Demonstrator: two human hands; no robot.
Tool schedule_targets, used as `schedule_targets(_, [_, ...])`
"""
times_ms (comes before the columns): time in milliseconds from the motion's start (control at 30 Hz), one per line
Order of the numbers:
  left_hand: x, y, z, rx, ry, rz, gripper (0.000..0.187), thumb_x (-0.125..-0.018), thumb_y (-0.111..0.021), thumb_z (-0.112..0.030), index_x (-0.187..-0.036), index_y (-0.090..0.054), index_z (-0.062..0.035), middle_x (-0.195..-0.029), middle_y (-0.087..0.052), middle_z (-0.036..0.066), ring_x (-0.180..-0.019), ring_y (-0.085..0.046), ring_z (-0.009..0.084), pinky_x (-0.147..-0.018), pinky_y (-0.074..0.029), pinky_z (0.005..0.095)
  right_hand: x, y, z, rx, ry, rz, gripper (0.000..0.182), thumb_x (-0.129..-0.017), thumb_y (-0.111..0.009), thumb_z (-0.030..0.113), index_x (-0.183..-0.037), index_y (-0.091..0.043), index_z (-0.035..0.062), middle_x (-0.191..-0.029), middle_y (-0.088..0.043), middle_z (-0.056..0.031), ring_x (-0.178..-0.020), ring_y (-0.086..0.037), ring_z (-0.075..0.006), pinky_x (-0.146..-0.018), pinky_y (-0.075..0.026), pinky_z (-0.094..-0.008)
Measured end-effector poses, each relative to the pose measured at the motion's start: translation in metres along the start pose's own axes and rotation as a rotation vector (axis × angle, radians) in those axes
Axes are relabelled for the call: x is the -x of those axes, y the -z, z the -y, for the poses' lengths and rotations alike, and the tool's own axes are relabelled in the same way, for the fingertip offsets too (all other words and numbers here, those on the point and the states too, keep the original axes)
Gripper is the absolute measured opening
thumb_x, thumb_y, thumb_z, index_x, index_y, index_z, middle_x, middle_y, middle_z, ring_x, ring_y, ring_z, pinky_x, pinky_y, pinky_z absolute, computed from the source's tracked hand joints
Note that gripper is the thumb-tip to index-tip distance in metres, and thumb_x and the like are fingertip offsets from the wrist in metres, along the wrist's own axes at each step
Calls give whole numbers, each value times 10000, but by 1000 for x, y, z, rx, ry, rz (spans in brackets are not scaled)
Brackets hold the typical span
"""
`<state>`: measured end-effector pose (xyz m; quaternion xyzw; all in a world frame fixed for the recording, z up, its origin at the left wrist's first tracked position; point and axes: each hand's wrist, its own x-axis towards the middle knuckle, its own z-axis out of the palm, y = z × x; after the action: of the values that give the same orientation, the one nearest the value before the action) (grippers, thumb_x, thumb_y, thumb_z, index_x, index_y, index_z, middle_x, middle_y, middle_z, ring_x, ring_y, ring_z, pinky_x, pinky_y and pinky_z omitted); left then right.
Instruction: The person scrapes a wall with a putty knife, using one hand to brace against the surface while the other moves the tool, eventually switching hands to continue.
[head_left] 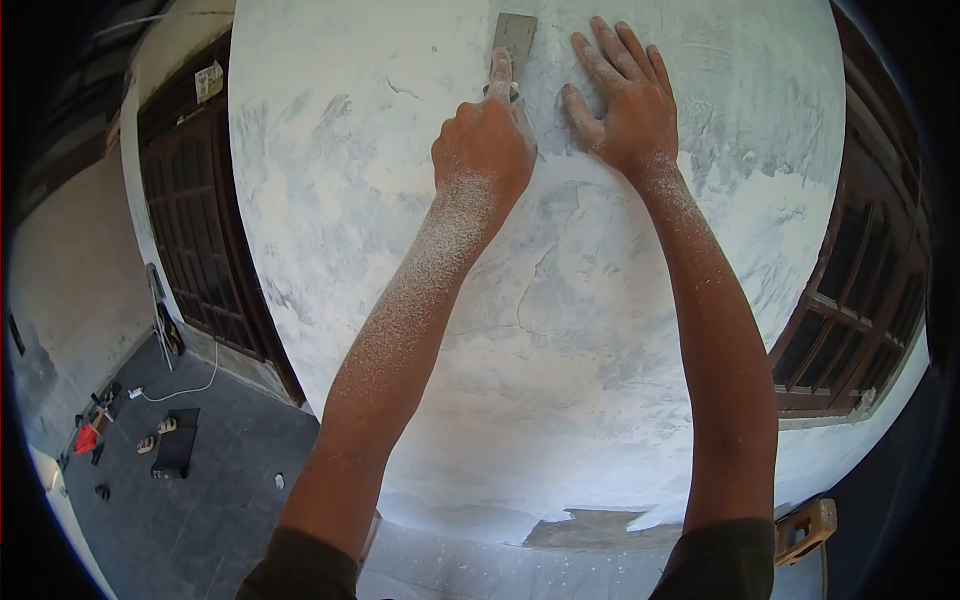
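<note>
My left hand (485,140) is wrapped round the handle of a putty knife (515,42), its index finger stretched along the blade. The grey blade points up and lies against the white, patchy wall (580,260). Most of the handle is hidden in the fist. To the right of it, my right hand (630,105) rests flat on the wall with its fingers spread, holding nothing. White dust coats both hands and forearms, thickest on the left one. Thin cracks and grey smears show in the wall's plaster.
A dark wooden door (200,220) stands at the left, a paned wooden window (850,290) at the right. Sandals (146,444), a black flat object (176,443) and a white cable (190,392) lie on the grey floor. A wooden stool-like piece (806,530) stands low at the right.
</note>
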<state>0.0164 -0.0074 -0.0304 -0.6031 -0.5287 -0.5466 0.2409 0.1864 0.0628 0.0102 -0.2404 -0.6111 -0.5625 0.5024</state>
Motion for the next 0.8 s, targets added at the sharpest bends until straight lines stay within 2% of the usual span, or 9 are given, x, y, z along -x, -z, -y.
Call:
schedule_targets(100, [-24, 7, -3, -16, 26, -9, 564, -1011, -497, -274, -1543, -370, -136, -969, -709, 247, -966, -712, 393, -846, -584, 495, 0, -1, 1, 12, -3, 5, 566, -890, -648, 370, -1437, -552, 263, -1553, -446, -9, -1463, -362, -230, -1242, -203, -450])
schedule_targets(167, [-32, 8, -5, 13, -45, -51, 568, -997, -498, -195, -1525, -364, -34, -941, -700, 221, -910, -713, 362, -778, -589, 457, 0, 1, 1, 0, -2, 10, 562, -892, -640, 376, -1436, -553, 264, -1554, -446, -13, -1464, -361, -234, -1241, -205, -457])
schedule_targets(233, [-20, 4, -5, -44, -60, -76, 568, -1002, -488, -201, -1534, -355, -54, -946, -701, 220, -904, -714, 360, -782, -589, 453, 1, 1, 1, 5, -3, 12, 564, -892, -641, 375, -1437, -551, 263, -1554, -446, -14, -1464, -361, -236, -1239, -207, -460])
schedule_targets(300, [1, -6, -1, -80, 4, -10, 563, -1016, -494, -267, -1545, -362, -124, -927, -714, 232, -902, -725, 386, -790, -603, 479, 1, -1, 2, 7, -4, 6, 565, -891, -641, 374, -1438, -550, 263, -1554, -445, -15, -1465, -361, -238, -1238, -209, -463])
schedule_targets(367, [4, -6, 3, -69, 7, 8, 556, -1017, -490, -261, -1541, -368, -117, -915, -716, 224, -876, -727, 381, -801, -601, 479, 0, -1, 1, 18, -8, 12, 566, -889, -644, 371, -1437, -552, 261, -1553, -446, -13, -1465, -361, -237, -1236, -213, -463])
schedule_targets(533, [-31, 3, 2, -48, -58, -129, 548, -1017, -493, -255, -1534, -381, -112, -911, -723, 232, -851, -733, 378, -809, -599, 488, 0, -2, 2, -2, -7, 2, 571, -884, -652, 374, -1435, -554, 261, -1551, -450, -13, -1461, -368, -239, -1236, -215, -462])
schedule_targets(633, [-13, 1, 5, -5, -9, -31, 550, -1018, -486, -260, -1538, -373, -120, -950, -720, 234, -892, -728, 390, -825, -594, 494, 1, 1, 2, -4, -9, 6, 574, -879, -657, 375, -1434, -555, 266, -1549, -453, -12, -1460, -370, -238, -1235, -216, -464])
schedule_targets(733, [2, -7, 9, -17, 12, 2, 552, -1017, -480, -269, -1539, -370, -126, -966, -713, 244, -924, -719, 402, -843, -587, 503, 1, -1, 1, 16, -4, -1, 575, -877, -659, 375, -1433, -556, 271, -1547, -454, -10, -1461, -369, -235, -1237, -216, -461])
schedule_targets(800, [-14, -5, 3, -13, 4, -19, 555, -1015, -479, -270, -1540, -367, -128, -960, -711, 248, -935, -716, 408, -846, -585, 507, -1, -3, 0, 32, 1, -1, 573, -877, -659, 377, -1431, -558, 272, -1547, -454, -8, -1461, -368, -232, -1238, -215, -458])
